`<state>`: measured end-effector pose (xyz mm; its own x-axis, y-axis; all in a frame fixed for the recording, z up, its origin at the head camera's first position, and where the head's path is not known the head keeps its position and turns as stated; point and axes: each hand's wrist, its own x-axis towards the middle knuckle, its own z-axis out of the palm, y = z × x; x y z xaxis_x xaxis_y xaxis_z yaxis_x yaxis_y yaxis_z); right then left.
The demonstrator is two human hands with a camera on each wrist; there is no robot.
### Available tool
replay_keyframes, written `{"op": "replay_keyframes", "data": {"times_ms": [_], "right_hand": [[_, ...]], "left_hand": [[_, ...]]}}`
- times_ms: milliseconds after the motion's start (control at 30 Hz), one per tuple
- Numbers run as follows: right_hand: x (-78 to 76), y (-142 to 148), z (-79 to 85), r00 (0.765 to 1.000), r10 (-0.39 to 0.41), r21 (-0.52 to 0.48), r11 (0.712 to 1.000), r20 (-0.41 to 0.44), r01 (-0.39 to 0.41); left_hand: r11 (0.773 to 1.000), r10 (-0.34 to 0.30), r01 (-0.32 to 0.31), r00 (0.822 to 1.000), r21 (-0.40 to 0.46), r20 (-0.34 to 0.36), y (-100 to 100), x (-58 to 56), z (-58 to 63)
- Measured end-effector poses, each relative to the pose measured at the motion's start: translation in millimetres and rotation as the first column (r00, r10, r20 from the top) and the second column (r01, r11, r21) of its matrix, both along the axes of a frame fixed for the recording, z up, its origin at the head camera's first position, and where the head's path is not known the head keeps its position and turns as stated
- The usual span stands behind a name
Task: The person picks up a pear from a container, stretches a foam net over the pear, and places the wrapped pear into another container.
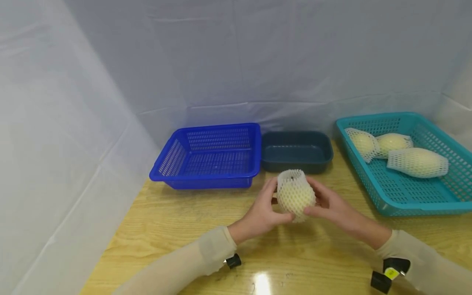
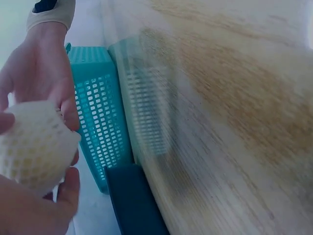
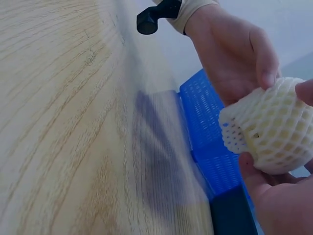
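Note:
A pale yellow round fruit (image 1: 296,196) in a white foam net sleeve is held above the wooden table, between both hands. My left hand (image 1: 262,214) grips its left side, thumb across the lower front. From the right, my right hand (image 1: 333,207) grips it too, thumb near the front. The open end of the foam net points up and away, with a small dark spot inside it. In the right wrist view the net (image 3: 286,125) stands loose past the fruit at that end. Fingers behind the fruit are partly hidden.
At the back left stands a blue basket (image 1: 210,177), with a dark teal tray (image 1: 296,167) beside it. A turquoise basket (image 1: 383,205) on the right holds 3 netted fruits (image 1: 418,162). White sheeting (image 1: 236,57) hangs behind the wooden table (image 1: 177,221).

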<state>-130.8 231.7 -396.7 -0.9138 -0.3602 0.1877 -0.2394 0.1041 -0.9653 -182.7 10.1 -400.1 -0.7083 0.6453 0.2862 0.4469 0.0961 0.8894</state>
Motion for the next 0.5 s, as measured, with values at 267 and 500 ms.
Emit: {"op": "replay_keyframes", "data": {"times_ms": [267, 500], "right_hand": [[-1.1, -1.6, -3.5, 0.988, -0.134, 0.055, 0.989, -0.072, 0.138], [-2.0, -4.3, -10.9, 0.983, -0.152, 0.068, 0.985, -0.107, 0.160]], "left_hand": [[0.997, 0.079, -0.079, 0.997, -0.008, -0.023, 5.2, 6.9, 2.1], [0.978, 0.191, -0.194, 0.981, -0.080, -0.043, 11.6, 10.5, -0.8]]}}
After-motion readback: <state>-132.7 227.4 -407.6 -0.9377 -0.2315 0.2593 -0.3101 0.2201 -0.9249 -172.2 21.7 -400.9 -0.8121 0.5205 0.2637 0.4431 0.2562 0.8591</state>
